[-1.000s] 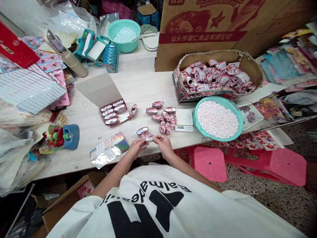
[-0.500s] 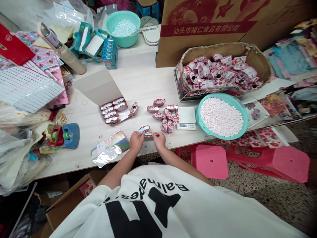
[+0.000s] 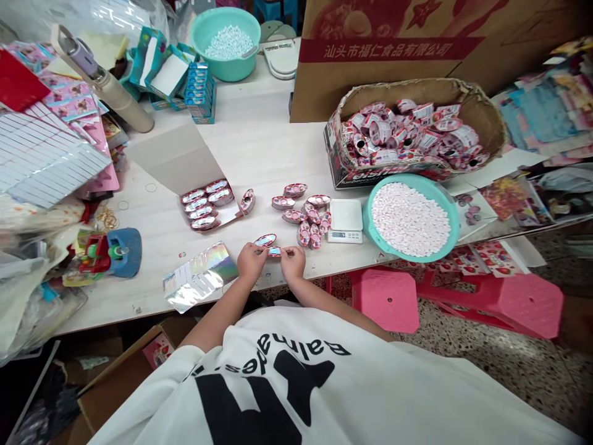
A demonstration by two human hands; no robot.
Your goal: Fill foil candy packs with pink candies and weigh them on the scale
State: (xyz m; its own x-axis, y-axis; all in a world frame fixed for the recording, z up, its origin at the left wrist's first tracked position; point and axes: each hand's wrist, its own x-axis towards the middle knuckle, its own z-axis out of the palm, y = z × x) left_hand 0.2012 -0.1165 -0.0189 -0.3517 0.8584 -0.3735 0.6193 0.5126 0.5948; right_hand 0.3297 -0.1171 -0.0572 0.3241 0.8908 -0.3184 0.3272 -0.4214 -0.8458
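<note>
Both hands meet at the table's front edge on a small oval candy box [image 3: 274, 251], red and pink with a shiny strip facing up. My left hand [image 3: 251, 262] pinches its left end, and my right hand [image 3: 293, 263] pinches the right end. Just behind it, close to my left fingers, lies another oval candy box [image 3: 265, 239] with a shiny face. A silvery sticker sheet [image 3: 200, 279] lies left of my left hand. Several more candy boxes [image 3: 312, 214] are grouped beyond my right hand. An open white carton [image 3: 175, 154] holds several with shiny tops, and one stands beside it.
At right are a small scale [image 3: 346, 216], a turquoise basin [image 3: 454, 216] of pale tablets, and a cut-down carton [image 3: 495, 127] full of candy boxes. A blue tape dispenser [image 3: 125, 252] sits at left. Pink stools [image 3: 386, 300] stand below the table edge.
The view has shifted slightly, so most things appear a little further left. Both hands keep their pinch on the same candy box, its shiny strip now turned slightly more into view.
</note>
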